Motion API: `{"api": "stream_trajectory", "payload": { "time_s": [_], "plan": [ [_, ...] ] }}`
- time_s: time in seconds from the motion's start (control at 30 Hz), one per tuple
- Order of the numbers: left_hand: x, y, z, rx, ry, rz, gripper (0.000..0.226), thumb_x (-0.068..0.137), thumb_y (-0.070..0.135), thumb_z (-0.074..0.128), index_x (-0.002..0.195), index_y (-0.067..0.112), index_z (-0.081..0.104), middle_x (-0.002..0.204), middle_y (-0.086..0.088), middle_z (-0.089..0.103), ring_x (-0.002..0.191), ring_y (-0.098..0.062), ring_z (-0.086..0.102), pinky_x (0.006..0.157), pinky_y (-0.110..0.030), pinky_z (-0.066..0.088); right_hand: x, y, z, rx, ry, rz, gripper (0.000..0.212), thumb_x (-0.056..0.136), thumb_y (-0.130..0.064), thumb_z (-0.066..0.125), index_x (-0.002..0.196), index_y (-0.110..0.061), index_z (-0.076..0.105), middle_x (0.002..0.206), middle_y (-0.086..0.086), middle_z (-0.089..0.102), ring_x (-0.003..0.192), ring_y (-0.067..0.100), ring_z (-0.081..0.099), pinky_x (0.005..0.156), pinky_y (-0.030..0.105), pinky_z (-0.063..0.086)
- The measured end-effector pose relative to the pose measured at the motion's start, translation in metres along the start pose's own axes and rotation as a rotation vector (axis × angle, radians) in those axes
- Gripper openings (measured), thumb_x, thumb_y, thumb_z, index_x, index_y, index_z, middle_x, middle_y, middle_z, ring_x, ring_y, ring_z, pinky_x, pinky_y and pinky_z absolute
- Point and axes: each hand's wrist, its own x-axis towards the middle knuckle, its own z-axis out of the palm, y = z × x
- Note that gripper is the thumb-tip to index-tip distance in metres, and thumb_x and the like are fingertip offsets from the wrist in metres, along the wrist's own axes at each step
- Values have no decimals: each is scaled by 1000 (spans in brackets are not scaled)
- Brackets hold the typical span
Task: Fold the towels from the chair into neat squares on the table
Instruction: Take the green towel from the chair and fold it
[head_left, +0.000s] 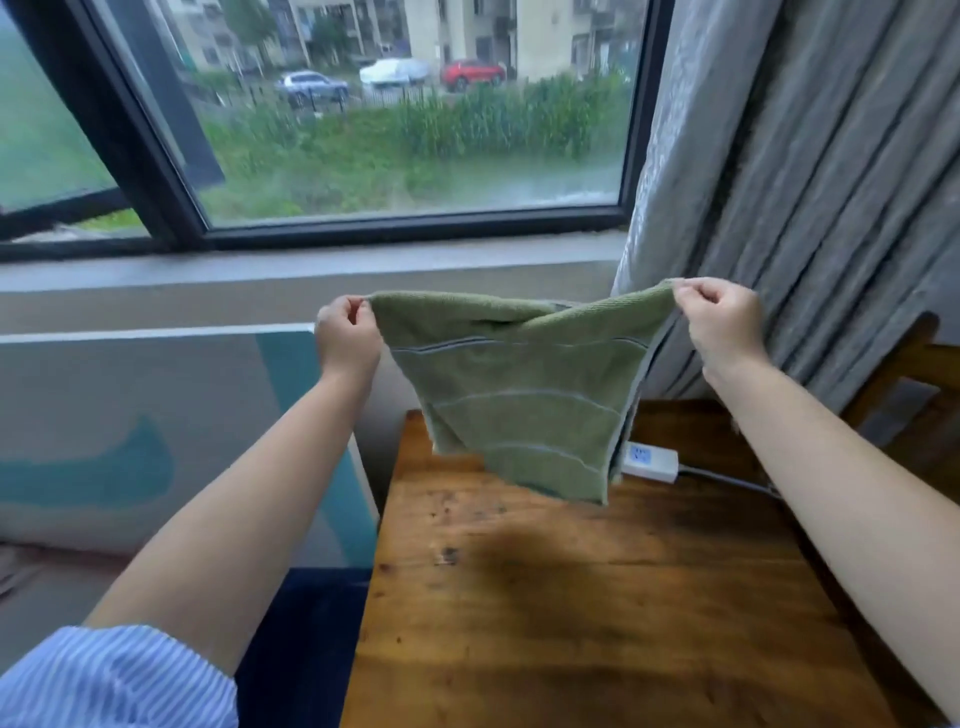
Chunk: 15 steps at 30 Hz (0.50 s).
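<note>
A green towel (524, 395) with pale stripes hangs in the air above the far end of the wooden table (597, 597). My left hand (347, 338) pinches its upper left corner and my right hand (722, 322) pinches its upper right corner, both raised at about the same height. The towel looks doubled over, its top edge sagging a little in the middle and its lower edge dangling just above the tabletop. A wooden chair (914, 384) shows partly at the right edge; no towels are visible on it.
A white power strip (649, 461) with a grey cable lies on the table behind the towel. Grey curtains (810, 182) hang at the right, a window (395, 119) and sill lie ahead, and a white and teal panel (156, 436) leans left of the table.
</note>
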Motion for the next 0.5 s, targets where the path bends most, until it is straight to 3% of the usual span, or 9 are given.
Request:
{"api": "stream_trajectory", "payload": {
  "time_s": [0.07, 0.13, 0.2, 0.3, 0.4, 0.5],
  "plan": [
    [2, 2, -9, -51, 55, 3, 21, 96, 11, 39, 95, 1, 58, 97, -21, 52, 78, -22, 46, 81, -40, 44, -3, -9, -12, 79, 6, 8, 21, 90, -7, 52, 103, -1, 67, 82, 0, 63, 66, 0, 52, 54, -1, 37],
    [-5, -7, -19, -64, 87, 13, 17, 95, 8, 38, 89, 6, 53, 91, -13, 48, 78, -20, 42, 75, -35, 37, -13, -9, -25, 124, -13, 28, 16, 89, -7, 53, 81, -11, 66, 53, -19, 62, 53, -8, 54, 50, -3, 36],
    [-22, -26, -28, -61, 94, 5, 20, 94, 6, 38, 81, 6, 54, 78, -8, 47, 78, -19, 41, 69, -27, 33, -28, 0, -36, 120, -57, 56, 30, 89, -5, 53, 64, -21, 58, 39, -28, 56, 45, -15, 52, 49, -2, 37],
    [-64, -65, -41, -53, 28, -65, 35, 90, 6, 41, 56, 15, 37, 59, 0, 34, 58, -11, 31, 51, -18, 29, -64, 28, -46, 19, -205, 144, 35, 91, -5, 51, 59, -19, 54, 35, -21, 54, 39, -11, 50, 41, 1, 35],
    [-108, -104, -52, 27, -177, -199, 27, 74, 20, 39, 51, 14, 26, 55, -2, 23, 54, -16, 20, 50, -29, 17, -112, 74, -55, -203, -422, 254, 33, 89, 0, 51, 58, -10, 53, 50, -1, 56, 50, 0, 52, 43, 5, 34],
    [-138, -138, -61, 362, -568, -302, 32, 87, 10, 44, 55, 9, 40, 59, -4, 33, 58, -19, 29, 50, -28, 21, -160, 122, -62, -530, -653, 367, 35, 86, -3, 56, 52, -11, 55, 60, 9, 52, 60, 17, 49, 54, 24, 37]
  ]
}}
